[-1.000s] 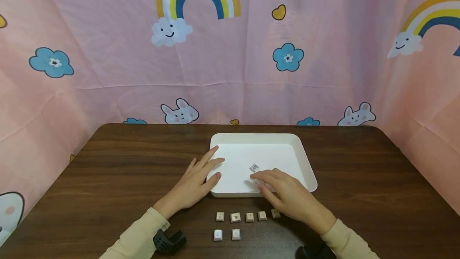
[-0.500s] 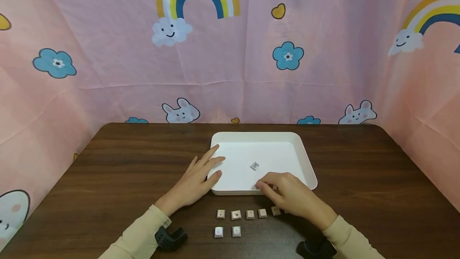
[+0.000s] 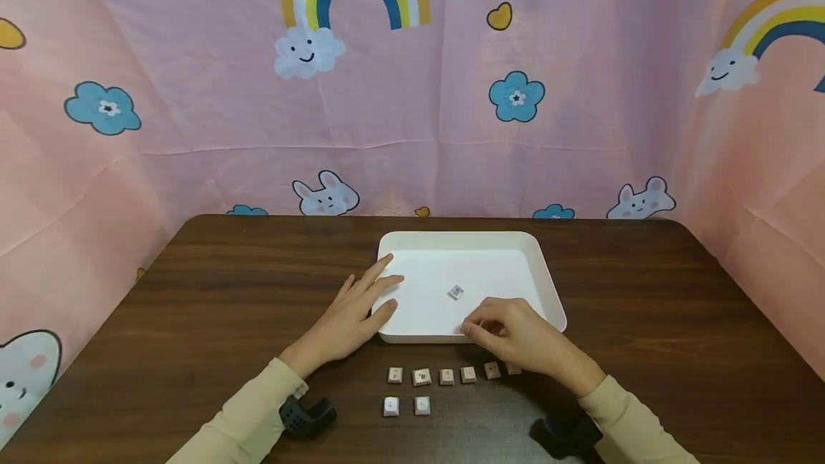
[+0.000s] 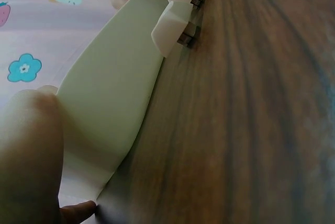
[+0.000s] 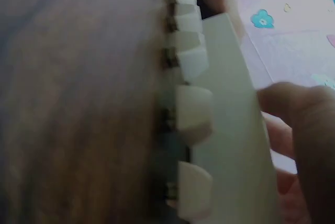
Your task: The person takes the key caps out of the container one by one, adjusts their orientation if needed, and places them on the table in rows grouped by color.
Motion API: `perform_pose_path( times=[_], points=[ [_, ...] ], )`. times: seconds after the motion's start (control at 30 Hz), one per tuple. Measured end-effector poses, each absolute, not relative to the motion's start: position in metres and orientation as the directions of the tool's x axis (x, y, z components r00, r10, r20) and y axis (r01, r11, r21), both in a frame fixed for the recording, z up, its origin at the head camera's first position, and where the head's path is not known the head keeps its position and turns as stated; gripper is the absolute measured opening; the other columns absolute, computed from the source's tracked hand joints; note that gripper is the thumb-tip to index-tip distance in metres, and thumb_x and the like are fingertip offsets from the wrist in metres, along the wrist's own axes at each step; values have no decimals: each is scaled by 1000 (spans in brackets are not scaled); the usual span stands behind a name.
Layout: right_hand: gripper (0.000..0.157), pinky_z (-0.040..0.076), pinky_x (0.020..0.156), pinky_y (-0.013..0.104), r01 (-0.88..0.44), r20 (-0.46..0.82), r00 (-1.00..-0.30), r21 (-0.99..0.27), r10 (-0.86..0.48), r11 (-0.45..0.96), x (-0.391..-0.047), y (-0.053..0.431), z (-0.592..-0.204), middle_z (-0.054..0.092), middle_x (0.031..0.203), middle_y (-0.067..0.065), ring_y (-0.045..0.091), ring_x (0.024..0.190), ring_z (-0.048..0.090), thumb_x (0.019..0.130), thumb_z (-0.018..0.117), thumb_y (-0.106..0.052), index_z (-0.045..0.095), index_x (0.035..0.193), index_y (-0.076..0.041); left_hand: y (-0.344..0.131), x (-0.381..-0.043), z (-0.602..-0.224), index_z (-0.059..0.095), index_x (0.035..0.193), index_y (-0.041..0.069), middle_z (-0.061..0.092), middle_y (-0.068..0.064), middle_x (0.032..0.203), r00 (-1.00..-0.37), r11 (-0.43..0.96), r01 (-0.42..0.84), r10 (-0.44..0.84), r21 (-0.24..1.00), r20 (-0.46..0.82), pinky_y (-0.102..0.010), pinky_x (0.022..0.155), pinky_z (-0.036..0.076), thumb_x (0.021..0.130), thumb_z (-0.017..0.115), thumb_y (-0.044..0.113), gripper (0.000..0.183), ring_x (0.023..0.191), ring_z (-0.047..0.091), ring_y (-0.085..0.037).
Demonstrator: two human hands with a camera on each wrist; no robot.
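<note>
My left hand (image 3: pixel 348 317) rests with spread, fairly straight fingers over the left side of a white tray (image 3: pixel 503 274). Inside the tray, near its middle, lies one small keycap (image 3: pixel 455 292) with a dark print. At the tray's front edge my right hand (image 3: pixel 518 335) has its thumb and index fingertips brought together in a pinch on a keycap, which the fingers almost wholly hide. In the right wrist view the fingers (image 5: pixel 285 130) reach over the tray wall (image 5: pixel 235 130).
On the brown table (image 3: pixel 258 256), a row of several beige keycaps (image 3: pixel 421 377) stands before the tray, its right end partly behind my right hand. Two whiter keycaps (image 3: pixel 391 407) (image 3: pixel 422 405) lie nearer me. A patterned pink curtain (image 3: pixel 412 113) hangs behind.
My right thumb and index finger have closed together where a second keycap lay in the tray, and that keycap is hidden now. My left hand stays in place; the head view tilts slightly.
</note>
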State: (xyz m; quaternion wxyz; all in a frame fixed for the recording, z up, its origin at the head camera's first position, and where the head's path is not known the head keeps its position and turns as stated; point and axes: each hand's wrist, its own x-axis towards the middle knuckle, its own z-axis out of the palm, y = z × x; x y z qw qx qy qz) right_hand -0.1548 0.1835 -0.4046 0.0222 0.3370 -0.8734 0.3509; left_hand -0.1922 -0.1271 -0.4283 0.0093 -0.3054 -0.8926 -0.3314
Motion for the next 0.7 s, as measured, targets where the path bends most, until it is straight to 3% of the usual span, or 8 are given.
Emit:
perform_pose_path(
  times=[0.13, 0.27, 0.47, 0.7],
  points=[
    [7, 60, 73, 24, -551, 273, -783, -722, -560, 419, -156, 189, -403, 74, 91, -5, 2, 80, 65, 94, 75, -14, 79, 99, -11, -127, -192, -429, 49, 152, 17, 18, -3, 171, -817, 592, 545, 534, 594, 218, -73, 119, 7, 109, 47, 38, 48, 153, 30, -33],
    [12, 62, 77, 26, -509, 288, -805, -785, -519, 354, -153, 193, -403, 74, 96, 1, 7, 86, 68, 91, 78, -11, 79, 102, -8, -126, -192, -430, 48, 152, 18, 17, -2, 171, -812, 586, 550, 542, 595, 217, -73, 120, 7, 109, 47, 39, 48, 153, 30, -32],
    [20, 62, 79, 29, -549, 392, -804, -778, -447, 306, -141, 191, -399, 73, 104, 3, 10, 92, 71, 89, 78, -5, 78, 109, -3, -126, -192, -429, 48, 152, 17, 17, -3, 171, -812, 581, 547, 543, 603, 213, -73, 119, 7, 109, 47, 38, 48, 153, 29, -33],
    [30, 62, 75, 29, -672, 555, -723, -702, -411, 235, -116, 182, -400, 73, 103, 7, 14, 91, 74, 83, 80, 7, 74, 109, -6, -126, -194, -428, 48, 152, 18, 17, -3, 171, -812, 589, 550, 543, 592, 214, -73, 119, 6, 109, 46, 39, 47, 153, 30, -33]
  ],
)
